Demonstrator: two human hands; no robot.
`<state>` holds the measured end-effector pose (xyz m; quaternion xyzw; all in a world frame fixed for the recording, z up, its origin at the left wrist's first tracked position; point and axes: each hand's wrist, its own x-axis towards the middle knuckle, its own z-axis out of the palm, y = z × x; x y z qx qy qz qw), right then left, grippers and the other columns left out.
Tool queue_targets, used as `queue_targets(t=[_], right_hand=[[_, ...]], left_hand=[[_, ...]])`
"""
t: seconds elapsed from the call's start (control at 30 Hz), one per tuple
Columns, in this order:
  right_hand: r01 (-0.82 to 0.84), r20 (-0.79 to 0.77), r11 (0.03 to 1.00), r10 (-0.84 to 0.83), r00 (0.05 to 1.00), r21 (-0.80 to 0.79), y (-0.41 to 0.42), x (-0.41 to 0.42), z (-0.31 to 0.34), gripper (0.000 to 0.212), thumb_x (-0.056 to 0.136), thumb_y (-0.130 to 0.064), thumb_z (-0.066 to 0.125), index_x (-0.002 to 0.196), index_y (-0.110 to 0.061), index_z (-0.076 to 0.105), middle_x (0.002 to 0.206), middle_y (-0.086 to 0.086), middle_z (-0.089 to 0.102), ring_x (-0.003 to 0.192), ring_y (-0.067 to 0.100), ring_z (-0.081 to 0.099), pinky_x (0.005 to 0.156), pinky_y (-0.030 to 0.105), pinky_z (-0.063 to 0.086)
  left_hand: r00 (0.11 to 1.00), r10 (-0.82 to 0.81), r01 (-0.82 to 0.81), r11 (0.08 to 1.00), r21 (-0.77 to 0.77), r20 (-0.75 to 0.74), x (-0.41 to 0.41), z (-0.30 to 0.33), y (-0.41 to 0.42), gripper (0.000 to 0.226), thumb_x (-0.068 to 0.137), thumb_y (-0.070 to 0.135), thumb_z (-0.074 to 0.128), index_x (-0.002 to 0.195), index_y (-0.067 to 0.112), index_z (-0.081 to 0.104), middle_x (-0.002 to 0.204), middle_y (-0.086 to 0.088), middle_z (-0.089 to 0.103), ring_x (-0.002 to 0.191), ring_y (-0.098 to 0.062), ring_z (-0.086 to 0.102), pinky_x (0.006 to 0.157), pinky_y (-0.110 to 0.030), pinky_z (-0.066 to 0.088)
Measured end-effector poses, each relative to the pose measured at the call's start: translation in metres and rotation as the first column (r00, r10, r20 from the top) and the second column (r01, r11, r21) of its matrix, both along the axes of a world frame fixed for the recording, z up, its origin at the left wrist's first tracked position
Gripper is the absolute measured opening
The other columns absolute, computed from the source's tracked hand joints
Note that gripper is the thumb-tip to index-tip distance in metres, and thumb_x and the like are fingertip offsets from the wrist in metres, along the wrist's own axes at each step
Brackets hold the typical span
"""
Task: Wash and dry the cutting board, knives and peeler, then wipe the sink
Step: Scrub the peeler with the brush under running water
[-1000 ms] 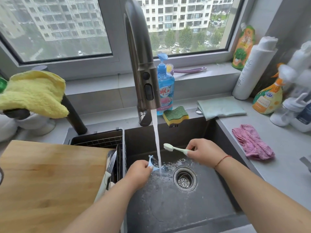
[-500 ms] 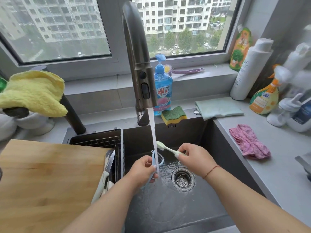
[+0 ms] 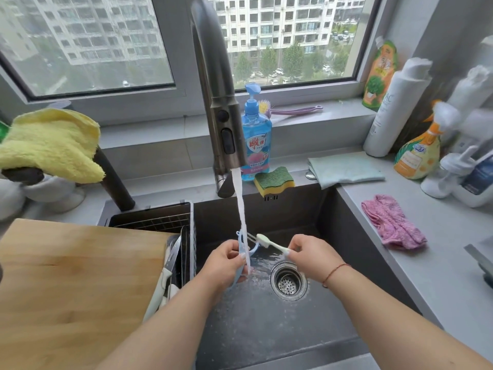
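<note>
My left hand (image 3: 226, 263) grips a light blue peeler (image 3: 244, 245) upright under the running water above the dark sink (image 3: 266, 329). My right hand (image 3: 312, 256) pinches a pale toothbrush (image 3: 269, 243), with its bristle head touching the peeler's blade. The wooden cutting board (image 3: 74, 289) lies at the left over the counter. Knives (image 3: 166, 271) with white handles stand in the drain basket (image 3: 165, 222) beside the board.
The tap (image 3: 221, 102) runs over the sink's middle, and the drain strainer (image 3: 288, 281) is below my right hand. Behind stand a blue soap bottle (image 3: 256, 140) and a sponge (image 3: 273, 181). A green cloth (image 3: 344, 169), pink cloth (image 3: 394, 222) and bottles sit right; a yellow cloth (image 3: 50, 145) hangs left.
My left hand has lifted the peeler upright into the water stream. The toothbrush head has moved onto the peeler's blade.
</note>
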<state>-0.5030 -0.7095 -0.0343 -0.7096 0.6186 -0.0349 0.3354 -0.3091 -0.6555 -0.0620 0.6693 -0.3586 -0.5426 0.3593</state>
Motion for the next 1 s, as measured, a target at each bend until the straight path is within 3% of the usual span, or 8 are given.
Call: queue_targets(t=[0.13,0.27,0.43,0.57,0.7,0.8,1.0], right_hand=[[0.020,0.088,0.998,-0.014,0.996,-0.066,0.001,-0.001,0.001,0.015,0.089,-0.040,0.054,0.081,-0.028,0.058,0.074,-0.001,0.066,0.068,0.018,0.063,0.063,0.034,0.052],[-0.084,-0.037,0.994,0.082,0.996,-0.071,0.003,0.000,-0.001,0.013,0.089,-0.041,0.056,0.083,-0.030,0.057,0.074,-0.007,0.060,0.067,0.011,0.055,0.057,0.027,0.039],[-0.061,-0.071,0.991,0.053,0.996,-0.118,-0.001,-0.008,0.004,0.012,0.086,-0.043,0.056,0.081,-0.032,0.059,0.075,-0.008,0.061,0.068,0.009,0.056,0.053,0.025,0.039],[-0.121,0.018,0.983,0.125,0.992,-0.136,0.007,0.004,0.002,0.010,0.088,-0.042,0.056,0.083,-0.033,0.057,0.068,-0.008,0.056,0.062,0.007,0.051,0.051,0.023,0.035],[-0.126,-0.029,0.982,0.124,0.992,-0.142,0.007,0.005,-0.001,0.015,0.087,-0.044,0.055,0.088,-0.030,0.060,0.074,-0.008,0.060,0.073,0.012,0.056,0.058,0.027,0.039],[-0.229,0.004,0.972,0.229,0.973,-0.058,0.010,0.008,0.000,0.014,0.084,-0.043,0.059,0.085,-0.029,0.062,0.076,-0.006,0.064,0.069,0.011,0.055,0.063,0.027,0.043],[-0.168,-0.036,0.979,0.164,0.986,-0.118,0.004,0.004,0.003,0.013,0.087,-0.044,0.057,0.088,-0.031,0.060,0.079,-0.006,0.062,0.071,0.013,0.055,0.056,0.026,0.038]], left_hand=[[0.996,0.028,-0.025,0.999,0.024,-0.091,0.000,0.004,-0.001,0.018,0.098,-0.001,0.045,0.110,0.003,0.058,0.086,-0.018,0.060,0.064,-0.021,0.064,0.059,-0.033,0.051],[0.994,0.038,-0.034,0.999,0.034,-0.105,-0.008,0.009,-0.006,0.016,0.098,0.006,0.051,0.109,0.006,0.064,0.098,-0.013,0.065,0.065,-0.019,0.069,0.058,-0.030,0.056],[0.995,0.026,-0.019,0.998,0.067,-0.101,-0.015,0.007,-0.005,0.015,0.099,0.013,0.054,0.105,0.003,0.064,0.080,-0.013,0.064,0.055,-0.015,0.063,0.047,-0.024,0.051],[0.969,0.169,-0.133,0.971,0.197,-0.179,-0.022,0.007,-0.011,0.022,0.100,0.015,0.051,0.102,-0.001,0.065,0.078,-0.014,0.062,0.054,-0.019,0.056,0.044,-0.024,0.044],[0.899,0.309,-0.223,0.933,0.283,-0.310,-0.017,0.005,-0.014,0.052,0.104,0.042,0.034,0.101,0.001,0.065,0.078,-0.015,0.069,0.053,-0.020,0.058,0.044,-0.025,0.045],[0.881,0.338,-0.235,0.920,0.315,-0.331,-0.008,-0.004,-0.017,0.075,0.096,0.063,0.024,0.107,0.001,0.065,0.089,-0.020,0.072,0.064,-0.025,0.062,0.048,-0.028,0.048],[0.883,0.300,-0.183,0.929,0.323,-0.362,-0.009,-0.001,-0.014,0.080,0.094,0.067,0.022,0.107,0.000,0.066,0.091,-0.019,0.071,0.062,-0.021,0.062,0.047,-0.027,0.048]])
